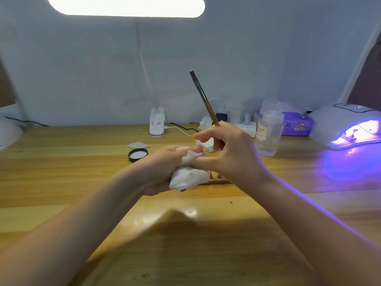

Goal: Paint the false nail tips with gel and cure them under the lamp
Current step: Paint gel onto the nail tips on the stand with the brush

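My left hand (162, 170) grips a crumpled white tissue (188, 176) above the middle of the wooden table (82, 182). My right hand (228, 153) holds a nail brush (203, 98) with a brown and dark handle that points up and away; its bristle end is hidden inside the tissue and my fingers. Just behind the tissue, small nail tips on a stand (215, 176) peek out on the table. The white curing lamp (346, 126) at the far right glows violet, with something on a stand inside it.
A clear bottle (268, 133) labelled NAIL stands right of my hands. A black jar lid (138, 154) and a small white pad (138, 145) lie to the left. At the back are a desk lamp clamp (157, 124), a power strip (243, 125) and a purple tissue pack (296, 124).
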